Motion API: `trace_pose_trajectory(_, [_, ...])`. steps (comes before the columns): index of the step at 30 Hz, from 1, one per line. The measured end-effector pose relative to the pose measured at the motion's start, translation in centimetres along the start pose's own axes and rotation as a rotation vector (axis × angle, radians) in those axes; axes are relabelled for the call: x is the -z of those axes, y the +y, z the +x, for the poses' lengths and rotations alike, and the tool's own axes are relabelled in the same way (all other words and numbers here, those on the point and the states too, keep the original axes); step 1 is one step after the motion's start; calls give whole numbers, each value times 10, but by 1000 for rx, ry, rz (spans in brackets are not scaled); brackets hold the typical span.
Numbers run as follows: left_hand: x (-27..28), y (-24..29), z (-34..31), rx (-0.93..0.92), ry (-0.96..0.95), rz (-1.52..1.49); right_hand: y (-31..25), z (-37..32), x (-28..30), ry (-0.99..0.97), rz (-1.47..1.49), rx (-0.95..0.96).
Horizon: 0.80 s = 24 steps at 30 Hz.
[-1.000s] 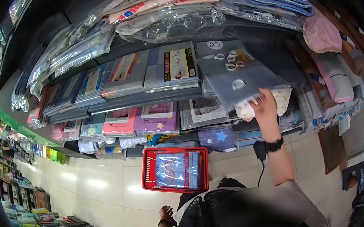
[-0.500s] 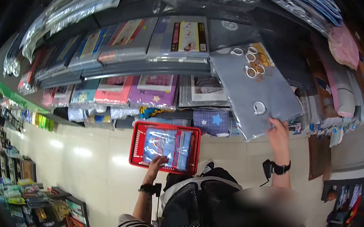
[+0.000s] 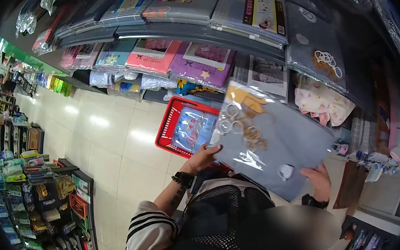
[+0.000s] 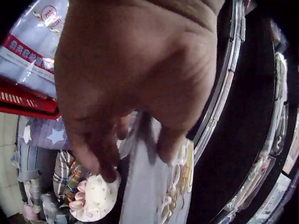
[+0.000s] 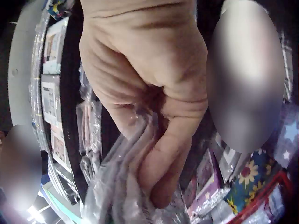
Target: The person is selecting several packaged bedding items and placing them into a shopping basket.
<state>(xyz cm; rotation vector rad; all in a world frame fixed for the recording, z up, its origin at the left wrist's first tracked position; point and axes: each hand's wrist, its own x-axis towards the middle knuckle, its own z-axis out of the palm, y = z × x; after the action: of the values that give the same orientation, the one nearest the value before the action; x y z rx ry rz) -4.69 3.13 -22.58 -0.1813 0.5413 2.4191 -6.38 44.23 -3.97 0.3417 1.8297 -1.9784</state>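
Grey package: a flat, grey, rectangular package in clear plastic (image 3: 282,134), printed with white rings and brown-orange shapes, is held tilted between the two hands, in front of the shelves.
Left hand: the left hand (image 3: 201,159) pinches the package's left edge, thumb on the printed face and fingers behind; the package extends to its right.
Right hand: the right hand (image 3: 317,181) grips the near right edge between thumb and bent fingers, the plastic bunching there; most of the package lies to its left and far side.
Red basket: a red plastic basket with slotted sides (image 3: 167,121) sits beyond the left hand, its right part hidden by the package.
Basket contents: a light blue package in clear plastic (image 3: 190,130) lies inside.
Dark shelf: on the dark metal shelf (image 3: 167,36), at far right, lies a similar grey package with white rings (image 3: 315,46).
Lower row: a purple package with a star (image 3: 204,66) lies left of a white, dotted cloth bundle (image 3: 323,101).
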Motion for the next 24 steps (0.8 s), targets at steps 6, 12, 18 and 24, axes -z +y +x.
trace_pose_trajectory(6, [90,0,-50,-284,598,95,54,120,-83,-357,-263,-266])
trace_pose_trajectory(12, [176,-4,-109,-340,849,126,166,197,-151,-584,-79,-290])
trace_pose_trajectory(18, [218,-12,-151,-341,1365,294,220,223,-184,-526,-178,-483])
trace_pose_trajectory(24, [238,-80,-191,-136,1361,231,271,233,-164,-326,-293,-487])
